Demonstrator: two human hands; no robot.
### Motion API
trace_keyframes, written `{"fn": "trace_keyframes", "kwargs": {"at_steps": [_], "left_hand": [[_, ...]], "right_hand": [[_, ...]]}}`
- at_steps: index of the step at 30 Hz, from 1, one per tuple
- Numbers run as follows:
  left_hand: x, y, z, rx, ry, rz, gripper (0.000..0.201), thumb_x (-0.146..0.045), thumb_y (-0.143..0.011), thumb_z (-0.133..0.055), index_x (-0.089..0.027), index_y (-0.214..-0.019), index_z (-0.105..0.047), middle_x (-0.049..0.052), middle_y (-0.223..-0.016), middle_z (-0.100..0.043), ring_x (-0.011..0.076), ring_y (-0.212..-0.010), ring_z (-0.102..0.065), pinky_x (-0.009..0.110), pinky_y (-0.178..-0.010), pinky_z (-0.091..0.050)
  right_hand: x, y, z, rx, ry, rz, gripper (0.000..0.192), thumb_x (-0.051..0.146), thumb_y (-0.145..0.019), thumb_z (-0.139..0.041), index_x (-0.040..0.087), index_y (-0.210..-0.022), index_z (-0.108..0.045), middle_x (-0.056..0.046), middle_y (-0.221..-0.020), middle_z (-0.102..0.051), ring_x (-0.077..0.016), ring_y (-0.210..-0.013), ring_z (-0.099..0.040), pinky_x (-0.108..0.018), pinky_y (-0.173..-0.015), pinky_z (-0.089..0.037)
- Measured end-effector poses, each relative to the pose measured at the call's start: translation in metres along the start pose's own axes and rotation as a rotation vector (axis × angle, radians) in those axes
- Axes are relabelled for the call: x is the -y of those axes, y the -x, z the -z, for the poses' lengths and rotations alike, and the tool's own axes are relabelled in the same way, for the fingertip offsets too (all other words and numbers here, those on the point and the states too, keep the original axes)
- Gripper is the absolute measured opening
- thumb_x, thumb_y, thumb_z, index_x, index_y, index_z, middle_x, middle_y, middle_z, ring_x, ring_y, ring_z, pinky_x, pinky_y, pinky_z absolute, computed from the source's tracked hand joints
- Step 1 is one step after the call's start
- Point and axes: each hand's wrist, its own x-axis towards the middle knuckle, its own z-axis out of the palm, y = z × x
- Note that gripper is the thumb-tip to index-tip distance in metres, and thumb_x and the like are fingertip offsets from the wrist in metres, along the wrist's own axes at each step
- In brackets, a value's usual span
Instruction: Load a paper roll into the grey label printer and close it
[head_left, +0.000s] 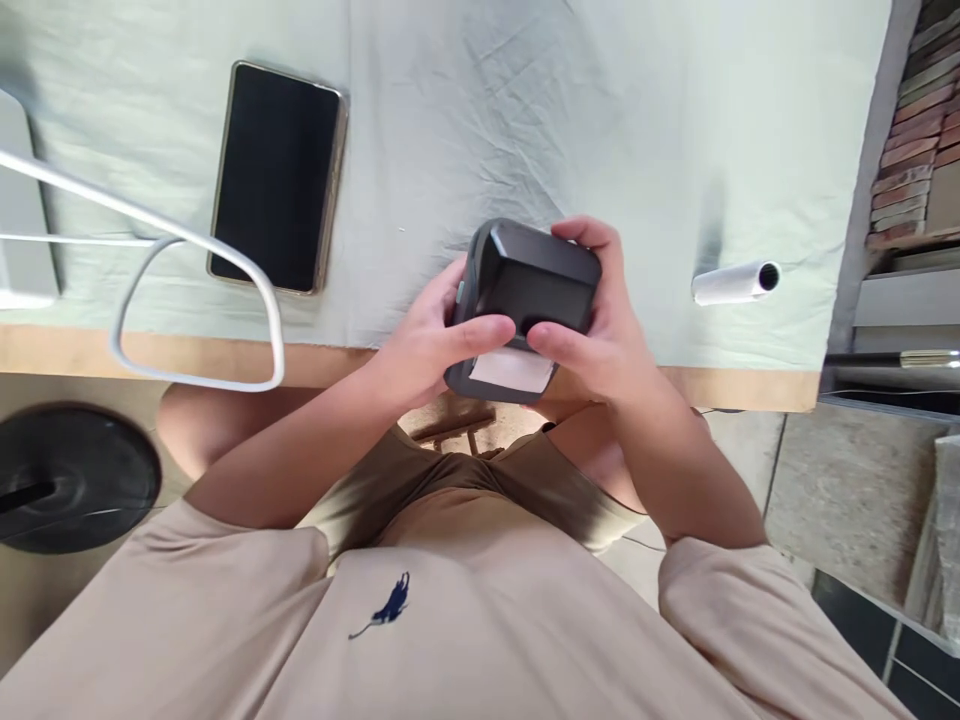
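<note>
A black portable label printer (534, 282) is held between both hands over the table's front edge. White paper (517, 370) shows at the end nearest me. My left hand (442, 335) grips the printer's left side, its thumb lying on the top face. On the other side, my right hand (600, 310) wraps the right edge with the thumb pressed near the paper slot. The fingers under the printer are hidden. To the right lies a small white paper roll (731, 284) with a dark hollow core.
A dark-screened phone or tablet (277, 175) lies left on the pale tablecloth (637, 120). A white cable or tube (274, 320) loops over the left front edge, by a white object (22, 200). A black round base (79, 478) stands on the floor; stacked items (907, 160) fill shelves at right.
</note>
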Motion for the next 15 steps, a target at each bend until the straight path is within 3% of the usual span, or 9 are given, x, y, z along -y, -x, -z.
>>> {"fn": "trace_keyframes", "kwargs": {"at_steps": [3, 7, 10, 13, 15], "left_hand": [[0.003, -0.003, -0.006, -0.013, 0.016, -0.041, 0.04, -0.031, -0.077, -0.094, -0.021, -0.11, -0.074, 0.001, -0.085, -0.071, 0.0155, -0.064, -0.067, 0.026, -0.055, -0.054], [0.011, -0.008, -0.008, -0.001, -0.004, -0.098, 0.034, -0.036, -0.079, -0.092, -0.022, -0.107, -0.077, 0.003, -0.085, -0.073, 0.0171, -0.069, -0.066, 0.027, -0.055, -0.05], [0.015, -0.01, -0.009, 0.028, -0.009, -0.134, 0.028, -0.046, -0.092, -0.081, -0.025, -0.11, -0.076, 0.006, -0.1, -0.081, 0.0267, -0.097, -0.075, 0.032, -0.068, -0.058], [0.016, -0.012, -0.01, 0.006, 0.007, -0.119, 0.022, -0.043, -0.107, -0.065, -0.024, -0.105, -0.075, 0.007, -0.111, -0.084, 0.032, -0.134, -0.068, 0.037, -0.094, -0.063], [0.016, -0.014, -0.01, -0.017, 0.022, -0.128, 0.021, -0.037, -0.109, -0.062, -0.024, -0.098, -0.074, 0.007, -0.108, -0.085, 0.032, -0.14, -0.064, 0.039, -0.105, -0.062]], "right_hand": [[-0.001, 0.001, 0.003, -0.012, 0.022, -0.007, 0.066, 0.063, -0.094, -0.064, 0.036, -0.144, -0.031, -0.009, -0.14, -0.06, -0.0249, -0.121, -0.068, -0.045, -0.097, -0.067], [-0.004, 0.004, 0.006, -0.027, 0.097, 0.023, 0.067, 0.073, -0.096, -0.059, 0.035, -0.144, -0.03, -0.01, -0.143, -0.059, -0.0249, -0.123, -0.068, -0.046, -0.101, -0.066], [-0.012, 0.007, 0.01, -0.077, 0.166, 0.093, 0.062, 0.071, -0.1, -0.054, 0.035, -0.145, -0.033, -0.009, -0.141, -0.062, -0.0242, -0.12, -0.071, -0.044, -0.097, -0.067], [-0.018, 0.01, 0.017, -0.1, 0.212, 0.125, 0.051, 0.062, -0.106, -0.048, 0.037, -0.148, -0.036, -0.006, -0.137, -0.067, -0.0229, -0.119, -0.074, -0.042, -0.096, -0.067], [-0.019, 0.013, 0.022, -0.129, 0.222, 0.174, 0.047, 0.056, -0.107, -0.047, 0.038, -0.149, -0.037, -0.006, -0.149, -0.064, -0.0229, -0.13, -0.072, -0.043, -0.105, -0.066]]}}
